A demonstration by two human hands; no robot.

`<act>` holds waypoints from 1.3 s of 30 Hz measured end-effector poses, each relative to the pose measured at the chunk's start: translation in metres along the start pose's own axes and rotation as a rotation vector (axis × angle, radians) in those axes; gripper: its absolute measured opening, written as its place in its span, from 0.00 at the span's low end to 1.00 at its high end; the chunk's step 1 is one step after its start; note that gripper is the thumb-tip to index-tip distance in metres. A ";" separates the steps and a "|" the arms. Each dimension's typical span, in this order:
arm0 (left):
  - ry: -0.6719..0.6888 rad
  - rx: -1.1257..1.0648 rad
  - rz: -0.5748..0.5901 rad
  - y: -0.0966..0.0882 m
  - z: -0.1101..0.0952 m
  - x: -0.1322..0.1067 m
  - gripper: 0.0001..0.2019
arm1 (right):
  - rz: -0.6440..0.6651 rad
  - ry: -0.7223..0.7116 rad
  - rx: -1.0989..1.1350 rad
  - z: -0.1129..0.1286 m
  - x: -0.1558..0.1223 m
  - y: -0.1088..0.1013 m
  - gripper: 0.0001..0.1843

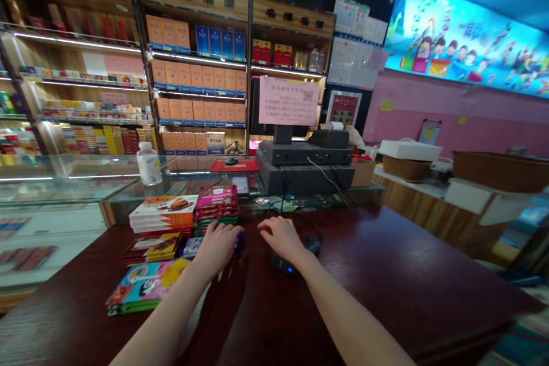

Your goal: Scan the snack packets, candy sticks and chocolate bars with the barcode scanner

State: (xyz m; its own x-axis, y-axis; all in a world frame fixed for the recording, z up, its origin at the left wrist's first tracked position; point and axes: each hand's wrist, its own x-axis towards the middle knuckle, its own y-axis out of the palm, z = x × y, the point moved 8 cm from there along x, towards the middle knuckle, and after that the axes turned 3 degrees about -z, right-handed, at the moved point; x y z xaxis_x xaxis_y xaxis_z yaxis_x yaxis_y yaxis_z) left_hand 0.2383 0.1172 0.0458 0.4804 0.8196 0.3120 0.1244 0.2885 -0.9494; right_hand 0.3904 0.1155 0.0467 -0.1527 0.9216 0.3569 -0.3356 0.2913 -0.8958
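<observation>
My left hand (218,242) rests palm down on the dark wooden counter (386,274), its fingers curled over a small blue packet I cannot make out clearly. It sits right beside stacks of chocolate bars: a pink stack (217,205), an orange stack (165,213) and a dark stack (154,246). My right hand (281,237) lies flat with fingers stretched, over a black handheld scanner (285,264) with a blue light. A colourful flat package (148,285) lies near my left forearm.
A black cash register (306,163) with a pink notice on its screen stands on the glass case behind the counter. A clear plastic bottle (148,164) stands on the glass (64,183). Lit shelves of boxed goods (199,77) fill the back wall. Baskets and boxes sit at right.
</observation>
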 end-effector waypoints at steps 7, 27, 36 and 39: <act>0.057 -0.033 0.042 0.014 -0.032 0.033 0.25 | 0.017 0.095 -0.017 -0.046 -0.001 -0.004 0.15; 0.041 -0.071 0.189 0.057 -0.071 0.082 0.21 | 0.080 0.231 -0.064 -0.122 -0.002 0.011 0.14; 0.033 -0.147 0.193 0.071 -0.072 0.092 0.21 | 0.042 0.274 -0.041 -0.137 -0.004 0.012 0.14; 0.019 -0.168 0.187 0.076 -0.066 0.095 0.21 | 0.041 0.266 -0.046 -0.136 -0.004 0.011 0.15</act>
State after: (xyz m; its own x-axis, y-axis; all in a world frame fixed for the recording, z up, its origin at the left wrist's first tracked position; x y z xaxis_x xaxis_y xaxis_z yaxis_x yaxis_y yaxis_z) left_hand 0.3510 0.1839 0.0009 0.5243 0.8413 0.1313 0.1734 0.0455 -0.9838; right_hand 0.5134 0.1504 -0.0008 0.0859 0.9660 0.2437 -0.2905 0.2583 -0.9214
